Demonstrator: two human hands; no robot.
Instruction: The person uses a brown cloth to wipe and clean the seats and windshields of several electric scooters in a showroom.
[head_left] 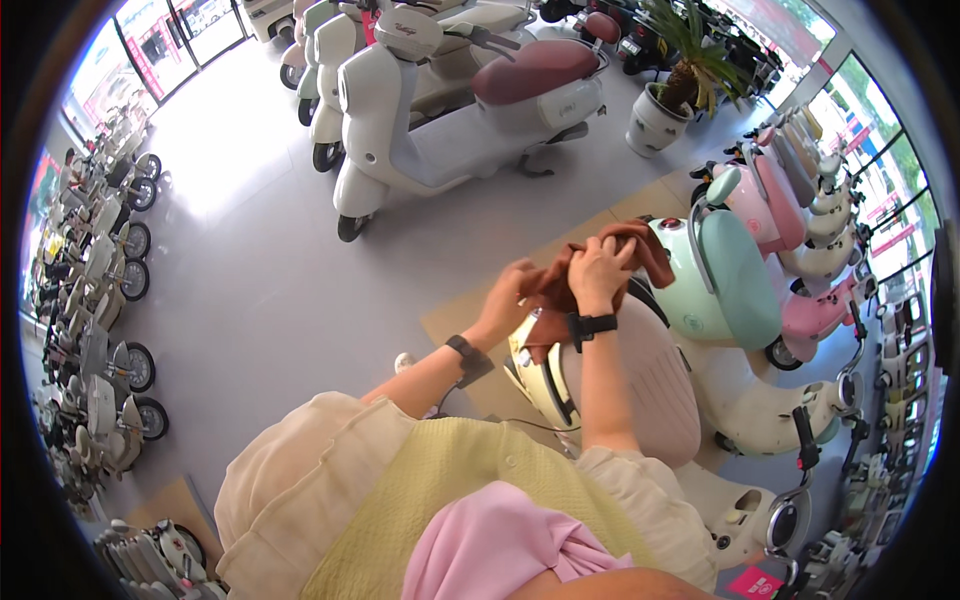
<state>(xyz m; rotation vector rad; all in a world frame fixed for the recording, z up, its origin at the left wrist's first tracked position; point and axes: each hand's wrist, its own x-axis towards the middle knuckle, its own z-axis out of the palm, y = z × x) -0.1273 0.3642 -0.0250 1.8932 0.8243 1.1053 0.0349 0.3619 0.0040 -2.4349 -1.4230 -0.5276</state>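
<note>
A reddish-brown cloth (550,318) is bunched above the rear of a cream scooter (541,376) with a ribbed beige seat (645,385). My left hand (508,293) pinches its left edge. From above, my right hand (600,270) grips the bunched middle, fingers bent into the folds. One end of the cloth hangs down over the scooter's tail, and the other reaches right toward a mint-green scooter seat (738,280). Part of the cream scooter's back is hidden under the cloth and my right forearm.
A white scooter with a dark red seat (535,70) stands ahead on the grey floor (260,250). A potted palm (660,118) is beyond it. Pink and pale scooters (815,320) line the right, and several more (105,330) are parked along the left.
</note>
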